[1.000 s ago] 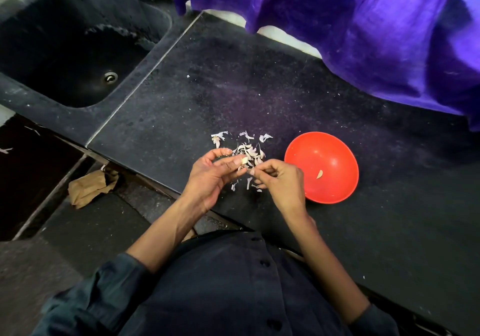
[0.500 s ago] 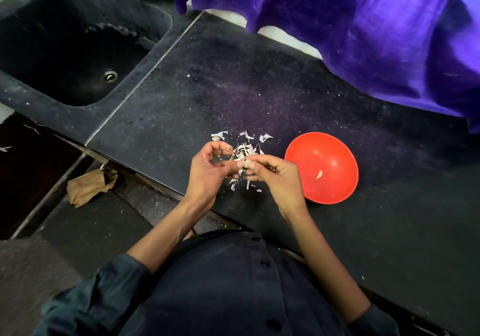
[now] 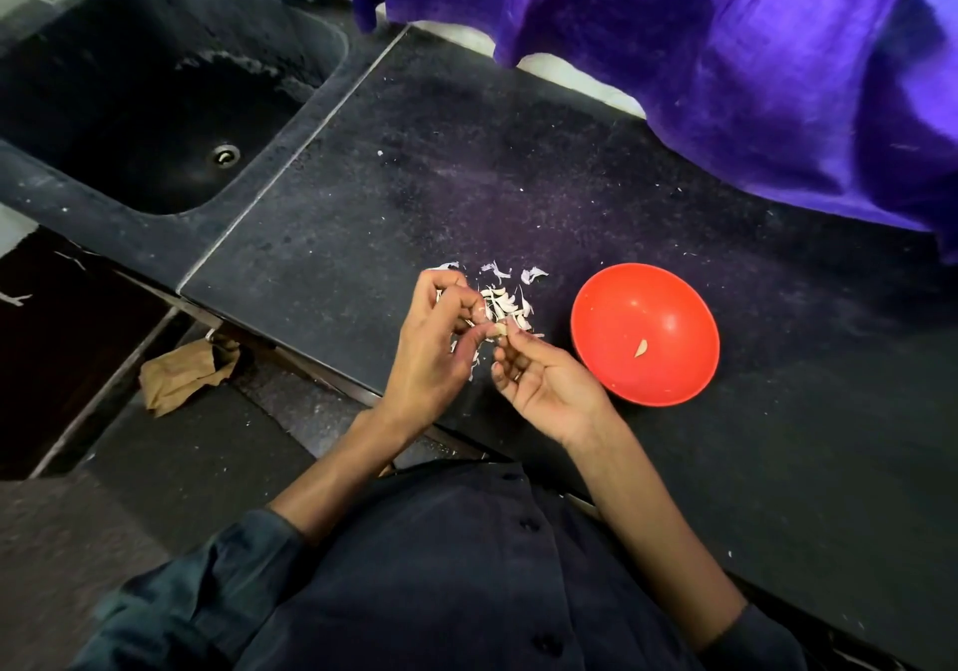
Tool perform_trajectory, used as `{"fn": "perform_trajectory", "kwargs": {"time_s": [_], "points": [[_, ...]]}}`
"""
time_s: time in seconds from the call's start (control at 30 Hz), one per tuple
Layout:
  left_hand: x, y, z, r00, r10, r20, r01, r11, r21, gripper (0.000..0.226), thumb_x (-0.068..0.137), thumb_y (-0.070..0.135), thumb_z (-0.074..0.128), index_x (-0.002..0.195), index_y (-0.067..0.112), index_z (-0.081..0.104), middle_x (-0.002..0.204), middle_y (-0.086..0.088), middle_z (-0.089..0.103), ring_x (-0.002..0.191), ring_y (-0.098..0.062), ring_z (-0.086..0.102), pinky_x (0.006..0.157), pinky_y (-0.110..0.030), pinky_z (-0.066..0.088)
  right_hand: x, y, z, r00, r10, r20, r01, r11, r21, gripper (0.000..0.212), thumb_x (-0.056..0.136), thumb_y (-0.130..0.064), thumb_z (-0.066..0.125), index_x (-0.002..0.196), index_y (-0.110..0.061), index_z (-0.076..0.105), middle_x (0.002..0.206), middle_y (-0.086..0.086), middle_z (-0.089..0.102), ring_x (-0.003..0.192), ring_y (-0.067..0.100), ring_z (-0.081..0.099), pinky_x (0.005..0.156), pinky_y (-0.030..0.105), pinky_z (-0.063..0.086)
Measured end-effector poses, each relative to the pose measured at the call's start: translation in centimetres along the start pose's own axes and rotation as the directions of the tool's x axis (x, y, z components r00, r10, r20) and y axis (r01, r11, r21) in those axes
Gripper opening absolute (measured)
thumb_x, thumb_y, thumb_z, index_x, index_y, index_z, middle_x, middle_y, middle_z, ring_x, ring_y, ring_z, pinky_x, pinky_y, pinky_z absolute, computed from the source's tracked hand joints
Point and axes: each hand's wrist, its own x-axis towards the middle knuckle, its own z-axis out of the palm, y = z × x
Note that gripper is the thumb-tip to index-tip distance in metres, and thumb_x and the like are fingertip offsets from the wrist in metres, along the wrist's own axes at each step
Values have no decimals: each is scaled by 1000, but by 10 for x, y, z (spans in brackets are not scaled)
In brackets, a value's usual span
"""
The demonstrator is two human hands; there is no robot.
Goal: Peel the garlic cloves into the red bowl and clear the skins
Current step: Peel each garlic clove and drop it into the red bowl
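My right hand [image 3: 544,385] has rolled palm-up since half a second ago; the left hand [image 3: 430,354] has barely shifted. Worktop [image 3: 518,178] dark, wide. Red bowl [image 3: 645,334] just right of my hands, near for dropping; one peeled clove [image 3: 641,348] inside. Skins [image 3: 505,300] heaped beyond my fingers, apart from the bowl, likely for sweeping later. Garlic clove [image 3: 500,329] between both grips: left thumb and finger pinch it, right fingertips pinch it from the opposite side.
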Motion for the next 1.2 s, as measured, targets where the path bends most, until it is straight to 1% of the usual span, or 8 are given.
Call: {"fn": "perform_trajectory", "kwargs": {"time_s": [0.13,0.23,0.3,0.43,0.63,0.8,1.03,1.2], "points": [[0,2,1,991,-125,-51,114,976,-186,34,81,1,68,88,29,48,101,4,41,81,-29,64,72,-32,57,1,3,1,994,101,31,-105,987,125,10,88,-8,57,96,-7,64,73,3,58,54,8,60,51,19,53],[2,5,3,959,-282,-30,248,885,-393,41,78,1,70,85,34,46,96,-24,46,77,-26,64,67,-26,54,3,5,0,986,145,87,-158,972,172,33,80,-12,61,113,-9,60,77,0,54,55,6,58,49,18,51],[2,6,5,938,-347,7,305,814,-495,40,78,-4,69,88,23,42,88,-38,51,72,-24,63,61,-21,51,3,6,1,981,166,98,-181,968,172,25,79,-14,62,103,-8,62,73,-1,55,54,5,57,48,17,49],[0,8,6,912,-407,43,354,733,-581,43,81,-20,60,86,14,35,70,-10,59,66,-13,63,57,-17,49,-1,6,4,975,187,120,-204,966,159,18,80,-16,61,96,-10,65,71,-2,56,54,4,54,47,14,46],[-2,4,7,905,-425,5,366,772,-520,42,82,-19,59,84,17,38,84,-8,46,79,-26,57,59,-21,51,4,5,-1,973,172,155,-203,955,216,44,80,-20,63,124,-16,55,71,-2,57,56,4,53,47,14,45],[-2,-1,2,895,-446,27,408,791,-456,31,82,-12,66,89,14,51,95,-12,62,82,-26,61,60,-27,55,2,2,-2,997,58,59,-68,979,194,12,81,-17,63,93,-18,66,73,-1,54,56,5,52,46,14,44],[-4,-5,1,893,-449,-3,436,870,-230,18,76,6,79,82,17,67,79,-2,73,77,-18,71,73,-28,58,-1,-1,-8,969,-245,6,245,968,-56,15,92,-3,56,103,-4,65,76,3,71,66,9,66,59,20,55],[-1,-5,3,894,-445,54,447,871,-203,29,86,-4,66,87,25,72,84,7,73,74,-4,68,69,-23,57,-3,-1,-10,938,-342,54,346,926,-150,18,89,7,56,102,1,65,88,9,73,76,16,71,67,26,58]]}}
